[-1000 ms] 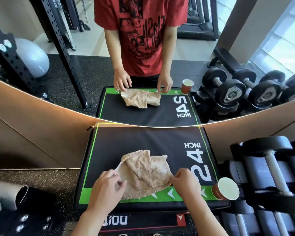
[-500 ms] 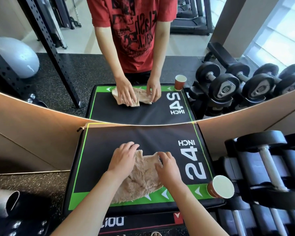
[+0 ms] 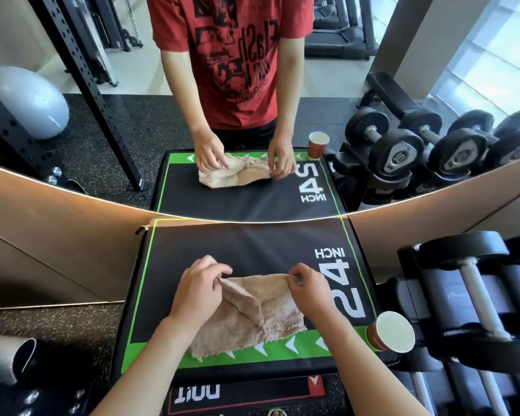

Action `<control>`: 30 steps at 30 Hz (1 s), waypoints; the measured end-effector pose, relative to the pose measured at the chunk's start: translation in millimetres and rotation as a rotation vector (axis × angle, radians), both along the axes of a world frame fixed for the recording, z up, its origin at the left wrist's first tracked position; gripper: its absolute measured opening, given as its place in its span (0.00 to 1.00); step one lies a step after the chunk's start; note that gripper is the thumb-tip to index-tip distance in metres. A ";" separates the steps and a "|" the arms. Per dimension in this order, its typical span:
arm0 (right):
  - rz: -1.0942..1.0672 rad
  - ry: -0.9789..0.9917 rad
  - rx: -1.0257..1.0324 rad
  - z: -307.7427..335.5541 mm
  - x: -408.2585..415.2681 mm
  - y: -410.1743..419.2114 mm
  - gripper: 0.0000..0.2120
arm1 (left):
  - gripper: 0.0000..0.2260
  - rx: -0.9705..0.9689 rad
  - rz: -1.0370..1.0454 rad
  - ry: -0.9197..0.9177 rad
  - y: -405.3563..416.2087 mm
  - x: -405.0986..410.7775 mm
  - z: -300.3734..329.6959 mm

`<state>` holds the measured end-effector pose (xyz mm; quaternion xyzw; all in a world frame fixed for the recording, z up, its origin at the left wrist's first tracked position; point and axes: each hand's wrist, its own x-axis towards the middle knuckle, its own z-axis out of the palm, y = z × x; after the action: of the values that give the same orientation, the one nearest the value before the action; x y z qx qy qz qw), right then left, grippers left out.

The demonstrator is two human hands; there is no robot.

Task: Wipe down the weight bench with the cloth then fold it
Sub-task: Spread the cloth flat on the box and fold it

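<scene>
Both grips pinch the far edge of the tan cloth (image 3: pixel 252 313): left hand (image 3: pixel 197 291) at its left corner, right hand (image 3: pixel 308 288) at its right corner, fingers curled. Cloth lies partly folded on the near half of the black, green-bordered bench (image 3: pixel 222 247). Paper cup (image 3: pixel 391 331) sits at the bench's near right corner. Dumbbell rack (image 3: pixel 475 295) stands just beside, right. Mirror (image 3: pixel 282 85) behind.

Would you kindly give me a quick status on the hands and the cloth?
Left hand and right hand each pinch the cloth's far edge. Cloth part folded on the bench. Paper cup at right edge, clear.
</scene>
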<state>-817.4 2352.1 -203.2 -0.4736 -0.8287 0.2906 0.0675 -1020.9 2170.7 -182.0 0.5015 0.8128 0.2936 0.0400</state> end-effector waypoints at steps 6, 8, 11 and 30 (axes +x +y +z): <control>-0.068 0.039 -0.089 6.8 0.4 8.4 0.05 | 0.18 0.025 0.113 -0.135 -57.0 1.4 5.1; -0.099 0.041 -0.106 6.9 -2.1 7.4 0.05 | 0.18 -0.037 0.108 -0.164 -75.2 6.9 -1.7; -0.147 0.062 -0.126 6.4 -3.3 3.4 0.04 | 0.18 -0.149 0.100 -0.179 -97.0 13.6 -17.9; -0.257 0.004 -0.215 10.7 62.0 -54.0 0.06 | 0.12 -0.183 0.240 -0.315 -104.1 51.2 -27.1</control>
<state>-755.4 2298.1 -192.5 -0.5796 -0.7253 0.3675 0.0547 -969.7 2066.7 -209.2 0.3432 0.8738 0.2957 0.1766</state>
